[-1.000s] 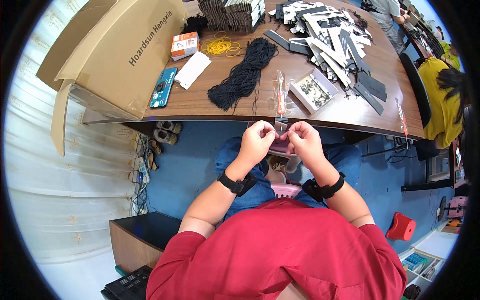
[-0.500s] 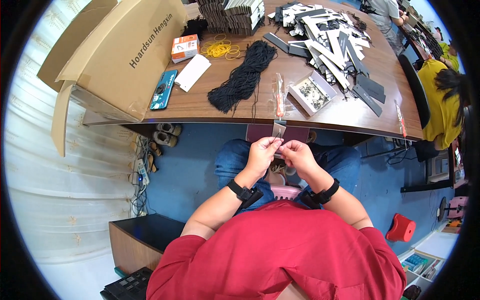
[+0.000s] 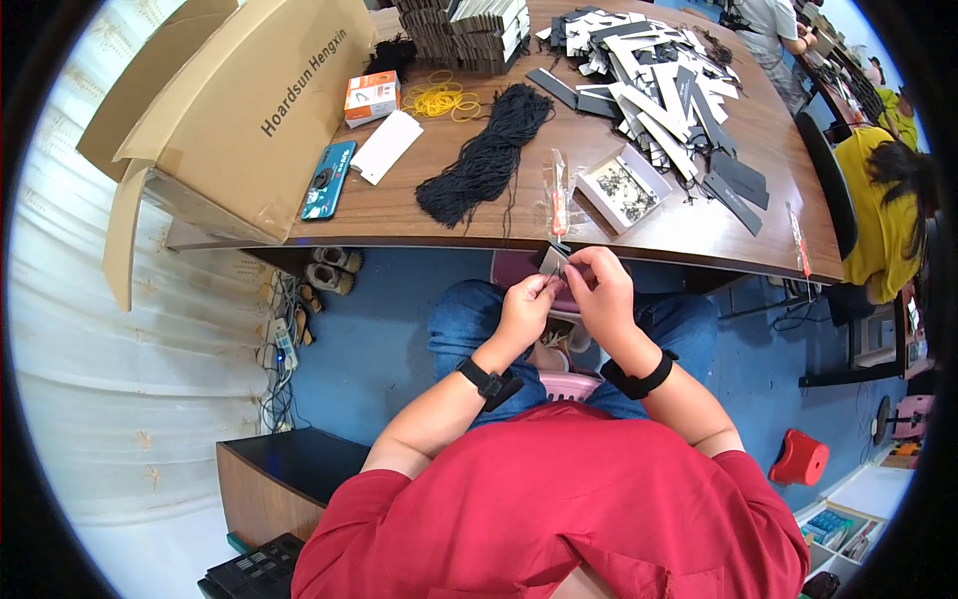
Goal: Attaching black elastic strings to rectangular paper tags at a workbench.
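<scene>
Just in front of the table's near edge, my hands work close together at a small grey-and-black hang tag (image 3: 552, 262). My left hand (image 3: 523, 309) pinches at the tag's lower end. My right hand (image 3: 605, 292) is raised against the tag's right side, its thumb and finger pressed together; a dark bit shows there, too small to make out. Behind the tag, a red-and-clear strip (image 3: 559, 205) lies at the table edge. A bundle of black cords (image 3: 489, 155) rests to its left, and an open white box (image 3: 624, 188) with small dark pieces stands to its right.
On the wooden table (image 3: 399, 215) are a big cardboard box (image 3: 239, 120), a blue phone-like item (image 3: 327, 182), a white card (image 3: 387, 147), an orange-white box (image 3: 372, 98), yellow rubber bands (image 3: 439, 98), stacked tags (image 3: 464, 35) and a heap of black and white tags (image 3: 659, 90). A person in yellow (image 3: 878, 210) sits right.
My right hand has moved up and slightly right, to the tag's side. My left hand has stayed low, and the tag now leans to the left.
</scene>
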`<state>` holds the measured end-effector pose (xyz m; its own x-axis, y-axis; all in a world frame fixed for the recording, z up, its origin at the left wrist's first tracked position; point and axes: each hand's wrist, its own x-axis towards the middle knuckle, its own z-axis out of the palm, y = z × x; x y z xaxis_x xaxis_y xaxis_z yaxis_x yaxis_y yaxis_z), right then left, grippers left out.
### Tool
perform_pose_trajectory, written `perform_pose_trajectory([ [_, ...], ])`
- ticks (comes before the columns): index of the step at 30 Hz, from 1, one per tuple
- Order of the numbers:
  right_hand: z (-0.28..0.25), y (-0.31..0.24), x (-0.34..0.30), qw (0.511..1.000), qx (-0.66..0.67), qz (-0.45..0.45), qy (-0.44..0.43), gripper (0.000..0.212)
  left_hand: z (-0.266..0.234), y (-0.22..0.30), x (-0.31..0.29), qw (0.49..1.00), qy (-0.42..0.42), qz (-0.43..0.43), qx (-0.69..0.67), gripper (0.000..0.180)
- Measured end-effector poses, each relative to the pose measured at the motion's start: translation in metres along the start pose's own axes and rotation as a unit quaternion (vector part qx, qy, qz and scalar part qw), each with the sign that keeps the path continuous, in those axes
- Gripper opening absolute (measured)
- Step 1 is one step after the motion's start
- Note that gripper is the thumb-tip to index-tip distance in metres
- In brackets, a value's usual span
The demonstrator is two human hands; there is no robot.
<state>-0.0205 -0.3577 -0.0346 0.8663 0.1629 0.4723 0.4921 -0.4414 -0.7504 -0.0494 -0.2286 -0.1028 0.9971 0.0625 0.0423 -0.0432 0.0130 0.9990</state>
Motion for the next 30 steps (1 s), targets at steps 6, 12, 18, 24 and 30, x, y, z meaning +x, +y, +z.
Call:
perform_pose_trajectory([
  [6,0.007,0.007,0.000,0.985,0.117,0.123,-0.014,0.015,-0.001,-0.010,0.002,1.000,-0.011,0.014,-0.009,0.015],
  [12,0.010,0.016,0.002,0.963,0.190,0.187,-0.033,0.010,0.000,-0.006,0.004,1.000,-0.027,0.005,0.000,0.015],
  [18,0.000,0.002,0.001,0.991,0.103,0.082,-0.034,0.007,-0.003,-0.005,0.003,0.999,-0.040,-0.006,-0.011,0.017],
  [24,-0.011,-0.004,-0.003,0.996,-0.045,-0.076,-0.023,0.013,-0.009,-0.005,-0.003,0.995,-0.051,-0.039,-0.074,0.015],
  [30,-0.011,-0.001,-0.001,0.979,-0.090,-0.177,-0.032,0.012,-0.014,0.025,-0.006,0.984,-0.057,-0.135,-0.100,0.012],
])
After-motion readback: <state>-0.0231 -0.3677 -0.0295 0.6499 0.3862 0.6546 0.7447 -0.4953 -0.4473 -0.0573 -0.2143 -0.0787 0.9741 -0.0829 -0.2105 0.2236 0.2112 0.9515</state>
